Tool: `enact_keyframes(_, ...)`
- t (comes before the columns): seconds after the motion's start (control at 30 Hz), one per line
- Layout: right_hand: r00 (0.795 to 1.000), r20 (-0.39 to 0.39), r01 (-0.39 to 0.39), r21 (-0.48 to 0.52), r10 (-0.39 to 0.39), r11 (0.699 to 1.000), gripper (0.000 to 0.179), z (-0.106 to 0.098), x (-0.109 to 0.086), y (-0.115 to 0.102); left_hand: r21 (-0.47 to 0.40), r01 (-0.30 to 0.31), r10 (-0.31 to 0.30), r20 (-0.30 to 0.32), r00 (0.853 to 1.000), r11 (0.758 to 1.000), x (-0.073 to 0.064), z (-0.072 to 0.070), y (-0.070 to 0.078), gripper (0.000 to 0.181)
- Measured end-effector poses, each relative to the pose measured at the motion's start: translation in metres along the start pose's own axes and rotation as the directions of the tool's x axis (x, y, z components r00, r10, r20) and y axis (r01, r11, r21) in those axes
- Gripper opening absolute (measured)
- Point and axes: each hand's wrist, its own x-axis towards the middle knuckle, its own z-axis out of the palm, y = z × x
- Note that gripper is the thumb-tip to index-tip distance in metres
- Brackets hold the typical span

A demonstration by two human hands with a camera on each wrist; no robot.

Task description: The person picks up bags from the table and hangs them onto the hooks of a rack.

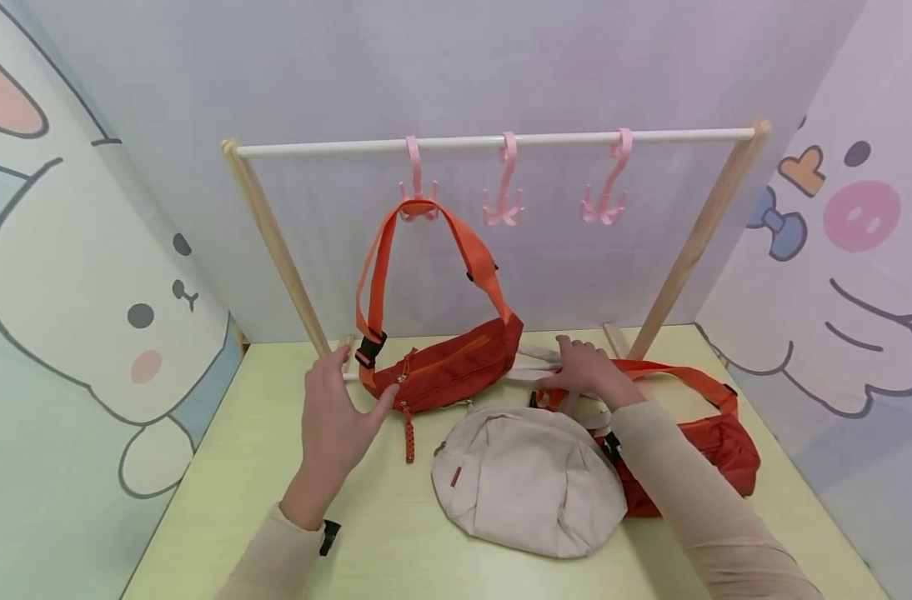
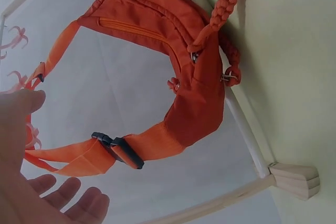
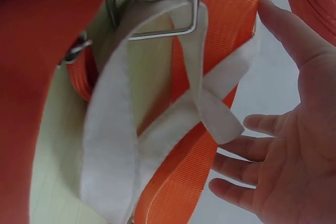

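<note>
A red waist bag (image 1: pixel 456 367) hangs by its orange strap (image 1: pixel 381 267) from the left pink hook (image 1: pixel 417 179). My left hand (image 1: pixel 336 425) is beside its left end, thumb and fingers spread, with nothing in its grasp; in the left wrist view the fingers (image 2: pixel 86 203) lie near the strap's black buckle (image 2: pixel 118 150). My right hand (image 1: pixel 585 371) reaches over the straps behind a beige bag (image 1: pixel 531 483) lying on the table. In the right wrist view its fingers extend beside a white strap (image 3: pixel 107 129) and an orange strap (image 3: pixel 176 182), fingertips right at their edges.
A second red waist bag (image 1: pixel 714 450) lies to the right, partly under the right forearm and beige bag. The rack's white bar (image 1: pixel 336 147) carries two more pink hooks, a middle hook (image 1: pixel 505 179) and a right hook (image 1: pixel 608 179). Wooden legs (image 1: pixel 696 242) support it. Cartoon-printed walls surround the table.
</note>
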Motion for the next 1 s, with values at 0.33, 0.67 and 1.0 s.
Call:
enact_keyframes(0.33, 0.999, -0.033, -0.011, -0.030, 0.010, 1.000, 0.106, 0.008, 0.006, 0.000, -0.005, -0.121, 0.121, 0.087, 0.989, 0.993, -0.025, 0.022, 0.013, 0.074)
enact_keyframes(0.67, 0.996, -0.088, -0.011, -0.028, 0.008, 1.000, 0.098, 0.019, 0.012, -0.004, -0.012, -0.103, 0.102, 0.312, 0.945, 0.995, -0.038, 0.045, 0.028, 0.074)
enact_keyframes(1.0, 0.976, -0.209, 0.051, -0.047, -0.060, 0.998, 0.068, 0.024, 0.017, -0.004, -0.017, -0.085, 0.085, 0.403, 0.911, 0.996, -0.046, 0.061, 0.026, 0.072)
